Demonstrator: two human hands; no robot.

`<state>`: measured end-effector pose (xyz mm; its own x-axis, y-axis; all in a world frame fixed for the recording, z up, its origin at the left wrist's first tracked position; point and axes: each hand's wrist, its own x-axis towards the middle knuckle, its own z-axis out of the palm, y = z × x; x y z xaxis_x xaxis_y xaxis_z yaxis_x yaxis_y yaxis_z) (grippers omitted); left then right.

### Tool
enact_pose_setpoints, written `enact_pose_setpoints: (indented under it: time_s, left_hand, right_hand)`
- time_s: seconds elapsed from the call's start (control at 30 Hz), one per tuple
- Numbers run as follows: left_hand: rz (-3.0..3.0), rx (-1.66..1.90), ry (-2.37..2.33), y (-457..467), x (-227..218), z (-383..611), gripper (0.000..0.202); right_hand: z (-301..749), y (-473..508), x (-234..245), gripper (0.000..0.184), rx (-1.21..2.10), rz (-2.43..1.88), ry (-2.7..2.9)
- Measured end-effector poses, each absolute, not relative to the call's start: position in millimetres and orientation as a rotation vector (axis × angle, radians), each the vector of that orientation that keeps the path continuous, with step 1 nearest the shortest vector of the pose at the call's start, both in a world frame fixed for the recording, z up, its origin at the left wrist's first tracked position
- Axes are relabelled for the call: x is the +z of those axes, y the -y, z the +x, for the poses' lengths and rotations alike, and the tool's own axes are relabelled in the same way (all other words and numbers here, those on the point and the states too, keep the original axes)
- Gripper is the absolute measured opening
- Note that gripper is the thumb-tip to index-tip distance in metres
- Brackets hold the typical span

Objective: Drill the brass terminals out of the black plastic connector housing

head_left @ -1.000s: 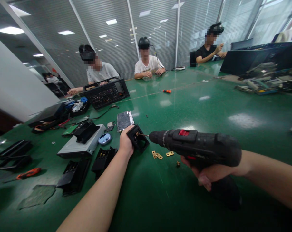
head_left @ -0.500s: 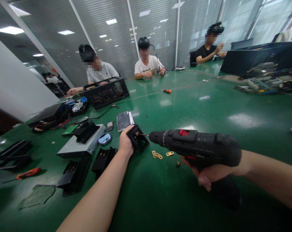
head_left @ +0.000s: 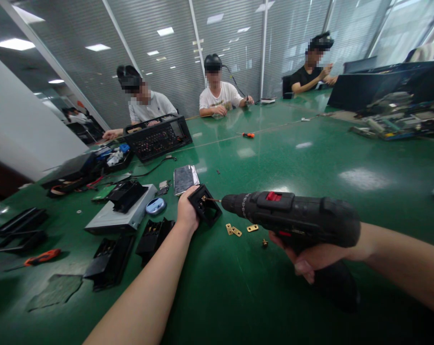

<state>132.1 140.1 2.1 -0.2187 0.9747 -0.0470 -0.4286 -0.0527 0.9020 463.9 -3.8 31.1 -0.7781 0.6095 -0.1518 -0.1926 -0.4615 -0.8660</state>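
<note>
My left hand point(head_left: 188, 211) grips a black plastic housing point(head_left: 210, 215) by its left side, tilted above the green table. Brass parts show inside the housing. Wrapped round the handle of a black cordless drill point(head_left: 292, 215) is my right hand point(head_left: 306, 261). The drill lies level, its thin bit point(head_left: 213, 199) reaching left to the brass inside the housing; whether it sits in a screw head I cannot tell. Below the housing lie several small brass plates point(head_left: 236, 232), and a small brass screw piece point(head_left: 265, 243) rests near the drill.
More black housings point(head_left: 111, 261) lie left of my arm, beside a grey metal drive box point(head_left: 119, 215), a round blue-grey object point(head_left: 155, 206) and an orange screwdriver point(head_left: 42, 258). Another screwdriver point(head_left: 248, 135) lies farther back. Three people sit across the table, one behind a black case point(head_left: 159, 136).
My hands, the drill and the housing are almost unmoved. Across the table, the person in the middle has raised one hand, on the right of the picture.
</note>
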Motion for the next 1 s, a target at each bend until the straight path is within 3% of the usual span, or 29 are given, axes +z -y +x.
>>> enact_pose_setpoints:
  time_s: [1.0]
  left_hand:
    - [0.748,1.563,-1.03,-139.8,1.9,133.2,0.03]
  right_hand:
    - [465.7,-0.6,23.3,0.067,2.275,-0.595,1.286]
